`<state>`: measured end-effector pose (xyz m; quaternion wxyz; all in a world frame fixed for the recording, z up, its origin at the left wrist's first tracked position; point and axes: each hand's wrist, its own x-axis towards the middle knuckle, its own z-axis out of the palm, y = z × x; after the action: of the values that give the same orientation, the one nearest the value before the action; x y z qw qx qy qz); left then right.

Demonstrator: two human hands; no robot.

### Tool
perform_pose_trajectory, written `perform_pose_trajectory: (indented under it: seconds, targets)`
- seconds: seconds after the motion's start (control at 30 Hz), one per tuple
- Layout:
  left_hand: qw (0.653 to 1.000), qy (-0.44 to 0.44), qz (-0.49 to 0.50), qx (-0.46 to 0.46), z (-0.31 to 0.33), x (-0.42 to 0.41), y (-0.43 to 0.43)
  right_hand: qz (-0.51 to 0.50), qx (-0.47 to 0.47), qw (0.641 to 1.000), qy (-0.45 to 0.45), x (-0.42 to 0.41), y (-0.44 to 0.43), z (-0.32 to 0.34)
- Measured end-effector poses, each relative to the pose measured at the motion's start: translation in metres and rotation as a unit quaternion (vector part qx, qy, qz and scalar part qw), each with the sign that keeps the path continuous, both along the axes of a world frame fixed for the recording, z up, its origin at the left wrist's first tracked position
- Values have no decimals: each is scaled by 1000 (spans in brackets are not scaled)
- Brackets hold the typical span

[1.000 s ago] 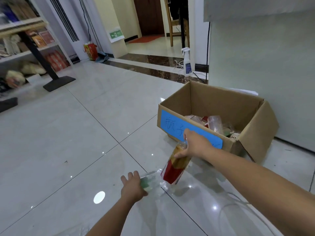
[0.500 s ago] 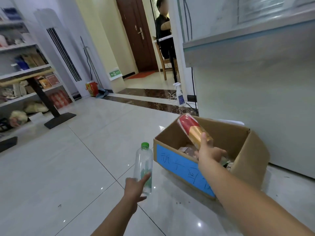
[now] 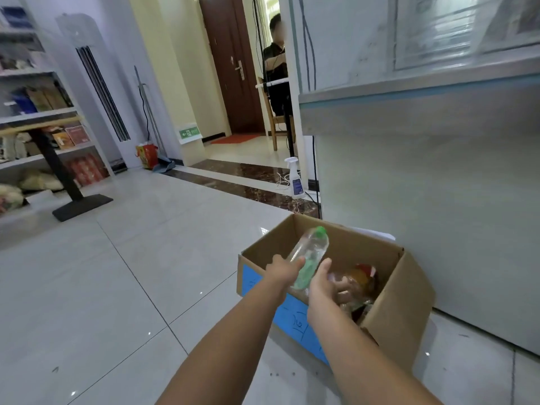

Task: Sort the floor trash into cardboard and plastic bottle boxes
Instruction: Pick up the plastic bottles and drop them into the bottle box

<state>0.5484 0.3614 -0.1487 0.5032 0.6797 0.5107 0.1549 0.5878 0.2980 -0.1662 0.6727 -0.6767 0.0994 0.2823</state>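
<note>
Gone from the right hand (image 3: 321,283) since half a second ago: the red-and-gold bottle (image 3: 361,280), then raised over the cardboard box (image 3: 388,314), now lying inside it among other plastic. Fingers of that hand spread and empty, palm hanging just inside the near wall of the box. Brought across too, the clear bottle (image 3: 310,254), half a second ago upright out over the floor (image 3: 117,287) beside the box, now tilted over the box's near wall, green cap pointing toward the far wall. Left hand (image 3: 282,271) wrapped around its lower half, thumb on top.

Meaning for the task, as a judgement: one bottle sorted, the second one short release away from joining it; no other loose trash in sight on the floor near the box.

On materials: thin, see-through plastic on the clear bottle, ribbed and cylindrical, green label at the lower end, probably light and easily dented under a squeeze. Plain brown corrugated board for the box, flaps open, a smooth blue paper label (image 3: 292,314) with handwriting on the near wall. Glossy pale tile underfoot, hard and reflective, likely slippery for a rolling bottle.
</note>
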Motion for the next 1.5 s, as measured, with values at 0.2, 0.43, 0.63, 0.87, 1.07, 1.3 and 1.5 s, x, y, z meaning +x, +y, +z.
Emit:
perform_pose_trajectory:
  seconds: [0.2, 0.43, 0.63, 0.87, 1.07, 1.3, 1.5]
  targets:
    - [949, 229, -108, 188, -26, -29, 7, 234, -138, 930, -248, -13, 3, -18]
    - [886, 375, -135, 238, -58, -130, 32, 488, -251, 654, -520, -58, 5, -41]
    - [875, 440, -87, 179, -98, -254, 28, 638, -252, 402, -607, -129, 31, -75]
    - [865, 496, 13, 75, -121, -419, -15, 706, -172, 252, -639, -264, 58, -100]
    - [850, 518, 97, -10, -127, -531, -78, 742, -100, 147, -647, -387, 47, -114]
    - [848, 490, 152, -135, -144, -595, -142, 757, -70, 47, -648, -468, 26, -129]
    - [867, 418, 188, -197, -150, -620, -150, 752, -117, 10, -648, -470, 37, -160]
